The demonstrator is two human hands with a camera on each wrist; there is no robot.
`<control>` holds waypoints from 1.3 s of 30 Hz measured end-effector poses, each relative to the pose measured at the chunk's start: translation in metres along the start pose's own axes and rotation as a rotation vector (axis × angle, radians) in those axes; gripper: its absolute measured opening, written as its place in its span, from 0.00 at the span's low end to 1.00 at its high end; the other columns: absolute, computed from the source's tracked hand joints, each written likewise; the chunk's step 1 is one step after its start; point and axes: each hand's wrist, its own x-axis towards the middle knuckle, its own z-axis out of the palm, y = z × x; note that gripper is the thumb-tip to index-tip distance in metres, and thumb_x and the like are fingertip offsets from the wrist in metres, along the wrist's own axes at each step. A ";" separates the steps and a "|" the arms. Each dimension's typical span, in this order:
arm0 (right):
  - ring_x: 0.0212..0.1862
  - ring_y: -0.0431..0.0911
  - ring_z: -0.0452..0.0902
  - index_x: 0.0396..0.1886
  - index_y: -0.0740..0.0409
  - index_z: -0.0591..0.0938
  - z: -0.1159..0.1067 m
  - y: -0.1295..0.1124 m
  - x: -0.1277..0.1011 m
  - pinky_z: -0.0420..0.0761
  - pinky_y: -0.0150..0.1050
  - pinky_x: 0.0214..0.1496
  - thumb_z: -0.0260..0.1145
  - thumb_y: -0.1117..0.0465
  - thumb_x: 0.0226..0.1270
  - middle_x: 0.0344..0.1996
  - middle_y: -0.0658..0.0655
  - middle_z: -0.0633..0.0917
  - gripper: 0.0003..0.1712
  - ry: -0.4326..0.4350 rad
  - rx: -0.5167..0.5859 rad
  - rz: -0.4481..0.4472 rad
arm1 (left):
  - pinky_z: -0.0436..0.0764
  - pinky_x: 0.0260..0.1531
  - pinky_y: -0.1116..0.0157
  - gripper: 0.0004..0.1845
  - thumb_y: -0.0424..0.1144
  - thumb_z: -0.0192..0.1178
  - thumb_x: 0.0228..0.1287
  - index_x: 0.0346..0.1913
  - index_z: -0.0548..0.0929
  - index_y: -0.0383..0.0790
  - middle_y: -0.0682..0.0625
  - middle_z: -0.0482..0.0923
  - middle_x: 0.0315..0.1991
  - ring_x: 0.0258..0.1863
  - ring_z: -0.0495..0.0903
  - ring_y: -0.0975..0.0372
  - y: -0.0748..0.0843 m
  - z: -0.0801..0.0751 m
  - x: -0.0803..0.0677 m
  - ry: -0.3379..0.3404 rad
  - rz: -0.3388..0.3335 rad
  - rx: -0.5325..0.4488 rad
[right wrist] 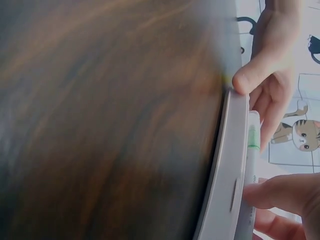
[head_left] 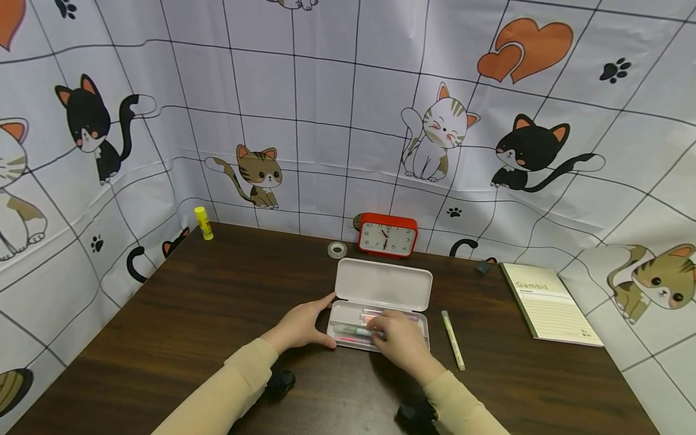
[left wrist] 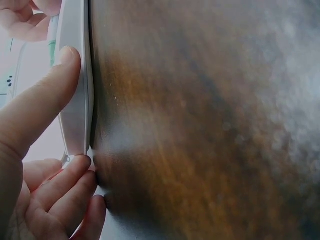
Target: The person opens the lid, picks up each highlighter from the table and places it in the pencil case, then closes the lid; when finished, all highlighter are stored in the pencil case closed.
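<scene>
A white pencil case (head_left: 380, 284) lies open at the middle of the dark wooden table (head_left: 217, 314), its lid tipped back. My left hand (head_left: 329, 321) grips the tray's left end; in the left wrist view its thumb (left wrist: 45, 95) presses the case's white edge (left wrist: 75, 115) while the other fingers curl at the corner. Over the tray, my right hand (head_left: 382, 333) pinches a white pen with a green band (head_left: 352, 330). The right wrist view shows that pen (right wrist: 251, 150) lying along the case rim (right wrist: 227, 175). Other pens lie in the tray, partly hidden by the hand.
A pale green pen (head_left: 452, 339) lies just right of the case. Further right is a green notebook (head_left: 549, 311). A red clock (head_left: 388, 235), a tape roll (head_left: 337, 249) and a small dark object (head_left: 482, 267) stand along the back, a yellow glue stick (head_left: 203, 223) at the far left corner.
</scene>
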 end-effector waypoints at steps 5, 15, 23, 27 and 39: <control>0.34 0.43 0.78 0.27 0.48 0.86 0.000 -0.004 0.002 0.76 0.38 0.28 0.75 0.62 0.49 0.28 0.46 0.79 0.06 0.006 0.009 -0.005 | 0.68 0.61 0.50 0.56 0.54 0.76 0.41 0.73 0.59 0.41 0.43 0.73 0.62 0.63 0.70 0.49 0.000 0.001 0.000 0.001 -0.004 -0.008; 0.34 0.41 0.78 0.28 0.48 0.85 -0.010 0.003 -0.002 0.77 0.37 0.32 0.73 0.61 0.53 0.29 0.45 0.81 0.04 0.010 0.026 0.040 | 0.68 0.61 0.50 0.56 0.54 0.76 0.41 0.73 0.58 0.42 0.43 0.72 0.63 0.63 0.69 0.49 0.000 0.001 0.001 -0.006 -0.006 -0.004; 0.29 0.39 0.75 0.28 0.46 0.85 -0.013 0.013 -0.010 0.74 0.34 0.27 0.73 0.58 0.54 0.25 0.43 0.79 0.03 0.018 0.025 0.110 | 0.68 0.61 0.50 0.56 0.54 0.76 0.41 0.73 0.59 0.41 0.43 0.72 0.63 0.63 0.69 0.48 0.001 0.000 0.000 -0.005 -0.007 -0.006; 0.27 0.38 0.72 0.28 0.47 0.86 -0.016 0.019 -0.015 0.71 0.33 0.26 0.72 0.59 0.55 0.24 0.44 0.77 0.03 0.017 0.031 0.135 | 0.68 0.61 0.50 0.56 0.54 0.76 0.41 0.73 0.59 0.41 0.43 0.72 0.63 0.63 0.69 0.48 0.001 0.000 0.000 -0.007 -0.004 -0.010; 0.27 0.38 0.73 0.31 0.50 0.85 -0.026 0.042 -0.031 0.74 0.35 0.28 0.72 0.63 0.53 0.26 0.46 0.80 0.06 0.010 0.031 0.222 | 0.67 0.61 0.50 0.56 0.54 0.76 0.41 0.73 0.59 0.42 0.44 0.73 0.63 0.64 0.69 0.49 0.001 0.000 0.000 -0.004 -0.010 -0.011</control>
